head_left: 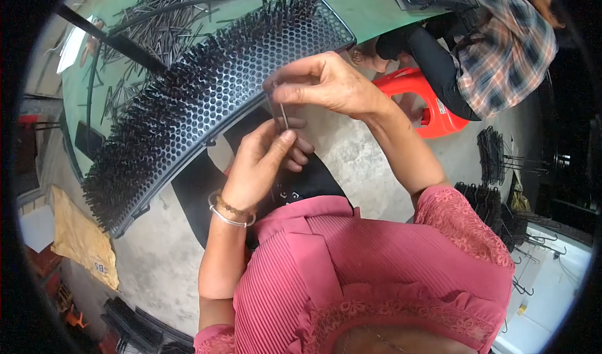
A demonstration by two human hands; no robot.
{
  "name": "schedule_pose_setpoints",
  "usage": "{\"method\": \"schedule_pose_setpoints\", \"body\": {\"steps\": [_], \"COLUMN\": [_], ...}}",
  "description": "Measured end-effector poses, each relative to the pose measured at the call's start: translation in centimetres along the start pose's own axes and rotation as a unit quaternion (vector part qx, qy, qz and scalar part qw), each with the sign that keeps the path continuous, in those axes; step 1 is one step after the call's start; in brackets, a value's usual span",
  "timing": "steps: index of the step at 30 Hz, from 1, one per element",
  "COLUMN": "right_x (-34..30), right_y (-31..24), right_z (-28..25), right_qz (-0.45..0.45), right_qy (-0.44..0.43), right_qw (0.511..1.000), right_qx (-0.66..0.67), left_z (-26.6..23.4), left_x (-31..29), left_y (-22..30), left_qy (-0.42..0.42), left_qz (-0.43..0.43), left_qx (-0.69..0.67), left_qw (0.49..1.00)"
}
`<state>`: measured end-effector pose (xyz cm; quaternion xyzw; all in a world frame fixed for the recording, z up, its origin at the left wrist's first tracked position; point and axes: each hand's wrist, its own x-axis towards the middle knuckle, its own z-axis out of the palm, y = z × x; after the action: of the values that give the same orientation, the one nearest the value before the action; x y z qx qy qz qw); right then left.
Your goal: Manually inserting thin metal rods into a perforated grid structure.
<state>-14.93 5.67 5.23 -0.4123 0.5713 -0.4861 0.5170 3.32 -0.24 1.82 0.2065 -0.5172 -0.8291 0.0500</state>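
The left hand (260,156) pinches a thin rod (283,116); at one o'clock, the right hand (332,87) curls near its top, grip unclear. A perforated black tray (263,62) lies toward ten o'clock.

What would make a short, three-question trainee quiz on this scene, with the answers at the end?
1. Multiple choice: What stands densely in much of the long black tray with honeycomb-shaped holes?
A) White paper cups
B) Short, thin, dark bristle-like pieces
C) Yellow sponges

2. True or false: The person's bare left hand has a slim grey rod at its thumb tip.

3. Fill in the blank: The pale, ring-shaped bangle is worn on the person's ____ wrist.

Key:
1. B
2. True
3. left
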Motion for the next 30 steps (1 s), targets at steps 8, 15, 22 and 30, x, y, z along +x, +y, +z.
{"method": "schedule_pose_setpoints", "body": {"steps": [8,15,22,30], "right_x": [0.2,5.1,6.9,7.5], "right_y": [0.2,-0.2,1.7,1.9], "right_z": [-0.1,-3.6,-4.4,-4.0], "right_qz": [-0.087,-0.337,-0.333,-0.348], "right_qy": [0.058,0.246,0.243,0.241], "right_qw": [0.993,0.87,0.87,0.847], "right_qx": [-0.056,-0.262,-0.27,-0.322], "left_z": [0.1,-3.7,-3.4,-3.9], "left_x": [-0.9,-3.0,-2.3,-2.2], "left_y": [-0.7,-8.3,-10.2,-7.9], "left_qy": [0.047,0.206,0.204,0.223], "left_qz": [-0.005,0.044,0.023,0.044], "left_qx": [0.011,0.503,0.539,0.371], "left_qw": [0.999,0.838,0.817,0.9]}}
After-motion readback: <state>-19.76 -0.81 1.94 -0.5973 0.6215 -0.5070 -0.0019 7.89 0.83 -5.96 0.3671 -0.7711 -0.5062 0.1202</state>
